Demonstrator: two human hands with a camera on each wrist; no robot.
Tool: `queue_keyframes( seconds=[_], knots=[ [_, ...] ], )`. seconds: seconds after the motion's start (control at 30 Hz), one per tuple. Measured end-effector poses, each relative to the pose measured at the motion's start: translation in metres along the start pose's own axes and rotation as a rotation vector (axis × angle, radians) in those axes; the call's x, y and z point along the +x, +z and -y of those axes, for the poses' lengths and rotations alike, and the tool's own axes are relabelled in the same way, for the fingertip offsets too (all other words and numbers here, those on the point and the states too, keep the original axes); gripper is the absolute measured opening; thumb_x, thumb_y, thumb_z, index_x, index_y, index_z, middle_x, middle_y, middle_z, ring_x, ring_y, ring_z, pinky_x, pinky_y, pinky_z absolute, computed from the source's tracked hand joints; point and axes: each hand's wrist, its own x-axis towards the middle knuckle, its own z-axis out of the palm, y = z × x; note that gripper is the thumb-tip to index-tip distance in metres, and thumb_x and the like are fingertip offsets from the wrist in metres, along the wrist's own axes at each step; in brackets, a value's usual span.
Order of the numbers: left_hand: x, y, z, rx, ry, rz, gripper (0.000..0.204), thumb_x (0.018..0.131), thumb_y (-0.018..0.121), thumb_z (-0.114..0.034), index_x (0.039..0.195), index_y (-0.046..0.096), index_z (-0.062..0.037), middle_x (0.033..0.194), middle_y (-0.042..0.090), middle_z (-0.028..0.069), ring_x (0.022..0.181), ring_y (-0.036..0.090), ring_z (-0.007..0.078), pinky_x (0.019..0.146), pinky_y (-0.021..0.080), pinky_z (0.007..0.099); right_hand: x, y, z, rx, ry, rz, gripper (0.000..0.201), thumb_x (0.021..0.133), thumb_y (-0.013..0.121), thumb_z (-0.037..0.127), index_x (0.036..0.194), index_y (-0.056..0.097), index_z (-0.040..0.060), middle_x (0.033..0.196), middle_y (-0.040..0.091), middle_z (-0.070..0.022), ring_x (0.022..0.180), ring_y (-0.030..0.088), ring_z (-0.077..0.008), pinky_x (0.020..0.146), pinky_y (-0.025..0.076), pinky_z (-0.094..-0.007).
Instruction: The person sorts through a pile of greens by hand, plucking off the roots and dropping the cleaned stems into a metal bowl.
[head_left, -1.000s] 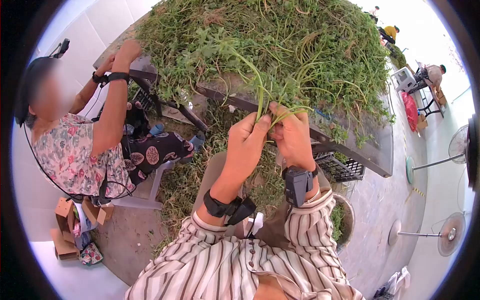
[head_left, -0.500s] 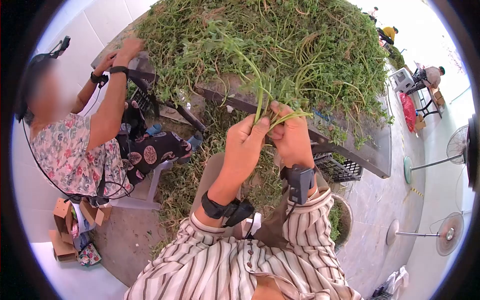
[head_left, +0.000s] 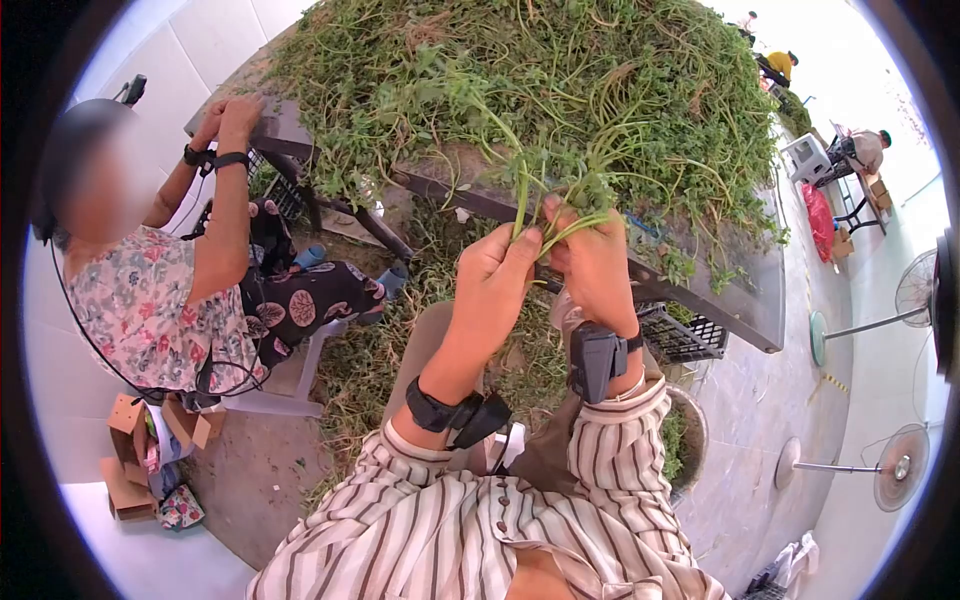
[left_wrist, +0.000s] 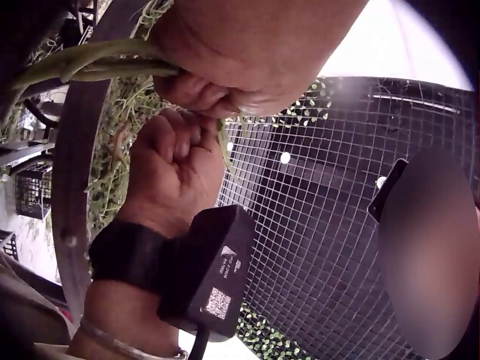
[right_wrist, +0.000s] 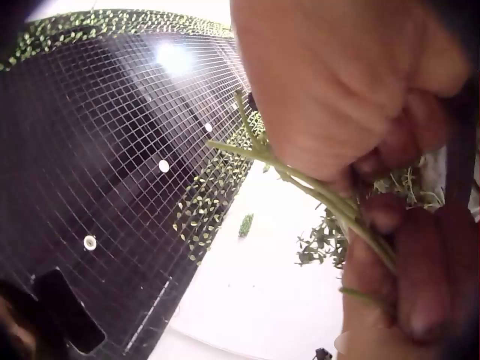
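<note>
Both hands are close together in front of the table edge, with thin green leafy stems between them. In the head view my left hand (head_left: 492, 285) grips a few long stems (head_left: 520, 195), thumb pressed along them; their leafy tops lean over the heap. My right hand (head_left: 595, 268) pinches stems (head_left: 585, 222) whose cut-looking ends point right. In the left wrist view a stem bundle (left_wrist: 97, 60) sticks out of my left hand (left_wrist: 247, 52), with my curled right hand (left_wrist: 176, 161) right below it. Stems (right_wrist: 322, 191) pass between the two hands in the right wrist view.
A large heap of green plants (head_left: 520, 80) covers the dark-edged table (head_left: 735, 325). Beneath it stand a black crate (head_left: 690, 335) and plant litter (head_left: 360, 400). Another person (head_left: 150, 290) sits at left. A round tub (head_left: 690, 430) is by my right knee; stand fans (head_left: 900, 468) are farther right.
My right hand and its wrist have turned slightly and shifted a little right, while my left hand stays nearly still on the stems. The other person's hands have come closer together.
</note>
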Motion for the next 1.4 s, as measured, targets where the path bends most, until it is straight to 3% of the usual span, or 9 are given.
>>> queue_keyframes(
  seconds=[0.2, 0.27, 0.5, 0.57, 0.63, 0.73, 1.07, 1.17, 1.4],
  knots=[
    [-0.002, 0.003, 0.0, 0.088, -0.047, -0.016, 0.027, 0.091, 0.049, -0.022, 0.073, 0.052, -0.003, 0.058, 0.038, -0.0065, 0.051, 0.032, 0.0018, 0.044, 0.025, 0.021, 0.012, -0.002, -0.003, 0.101, -0.006, -0.122, 0.021, 0.085, 0.058, 0.016, 0.068, 0.051, 0.006, 0.052, 0.038, 0.0056, 0.042, 0.03, -0.0035, 0.039, 0.022, -0.0224],
    [-0.009, 0.008, 0.009, 0.099, 0.002, 0.032, 0.026, 0.091, 0.05, -0.023, 0.074, 0.052, -0.0045, 0.057, 0.038, -0.0072, 0.049, 0.031, 0.0009, 0.042, 0.023, 0.0195, 0.026, -0.016, 0.003, 0.205, -0.034, -0.415, 0.019, 0.085, 0.059, 0.017, 0.071, 0.05, 0.0064, 0.056, 0.04, 0.0038, 0.043, 0.032, -0.0042, 0.039, 0.022, -0.0223],
    [-0.015, 0.011, 0.004, 0.11, 0.037, 0.1, 0.025, 0.091, 0.051, -0.024, 0.075, 0.053, -0.0044, 0.056, 0.039, -0.0072, 0.046, 0.03, -0.0001, 0.041, 0.022, 0.018, 0.03, -0.038, 0.001, 0.217, -0.099, -0.464, 0.015, 0.086, 0.058, 0.017, 0.082, 0.049, 0.005, 0.064, 0.048, -0.0004, 0.048, 0.04, -0.0075, 0.04, 0.03, -0.021],
    [-0.021, 0.007, -0.002, 0.175, 0.055, 0.077, 0.026, 0.091, 0.051, -0.024, 0.075, 0.053, -0.004, 0.055, 0.039, -0.007, 0.046, 0.03, -0.0002, 0.04, 0.021, 0.018, 0.038, -0.09, -0.009, -0.32, -0.313, -0.539, 0.016, 0.088, 0.054, 0.017, 0.082, 0.049, 0.0037, 0.061, 0.044, 0.0012, 0.047, 0.037, -0.007, 0.039, 0.027, -0.0217],
    [-0.028, -0.001, -0.02, 0.058, 0.012, 0.047, 0.027, 0.091, 0.051, -0.025, 0.076, 0.054, -0.0035, 0.053, 0.038, -0.0064, 0.044, 0.029, 0.0002, 0.039, 0.021, 0.0181, 0.037, -0.106, 0.004, -0.295, -0.391, -0.511, 0.017, 0.09, 0.052, 0.018, 0.079, 0.05, 0.004, 0.058, 0.038, 0.0031, 0.045, 0.032, -0.0062, 0.038, 0.023, -0.0222],
    [-0.019, -0.003, -0.019, -0.004, 0.027, 0.016, 0.029, 0.091, 0.051, -0.028, 0.076, 0.054, -0.0036, 0.05, 0.038, -0.006, 0.041, 0.029, 0.001, 0.038, 0.021, 0.0184, 0.03, -0.085, 0.019, 0.419, -0.126, -0.364, 0.017, 0.089, 0.053, 0.017, 0.078, 0.05, 0.0054, 0.058, 0.037, 0.0027, 0.045, 0.03, -0.0045, 0.038, 0.02, -0.0204],
    [-0.015, 0.0, -0.025, -0.12, 0.039, 0.047, 0.029, 0.091, 0.05, -0.029, 0.076, 0.054, -0.0043, 0.048, 0.038, -0.0056, 0.038, 0.028, 0.0012, 0.036, 0.02, 0.0177, 0.002, -0.018, 0.0, 0.469, 0.243, 0.151, 0.01, 0.086, 0.055, 0.011, 0.087, 0.056, 0.0015, 0.061, 0.047, -0.0002, 0.043, 0.033, -0.0045, 0.038, 0.025, -0.0196],
    [-0.014, 0.0, -0.02, -0.116, 0.034, 0.079, 0.028, 0.091, 0.05, -0.029, 0.078, 0.055, -0.0041, 0.051, 0.041, -0.0054, 0.04, 0.03, 0.0009, 0.036, 0.021, 0.0174, -0.003, -0.011, -0.011, 0.277, 0.164, 0.11, 0.02, 0.09, 0.047, 0.016, 0.095, 0.058, 0.0008, 0.06, 0.044, 0.0049, 0.044, 0.031, -0.0011, 0.04, 0.024, -0.0161],
    [-0.012, 0.003, -0.015, -0.134, 0.005, 0.09, 0.025, 0.091, 0.05, -0.028, 0.088, 0.058, -0.0039, 0.055, 0.043, -0.0054, 0.042, 0.031, 0.0006, 0.037, 0.022, 0.017, -0.007, -0.006, -0.004, 0.36, 0.172, 0.021, 0.021, 0.088, 0.051, 0.011, 0.105, 0.058, 0.0017, 0.062, 0.046, 0.0056, 0.049, 0.036, -0.0007, 0.042, 0.026, -0.016]
  ],
)
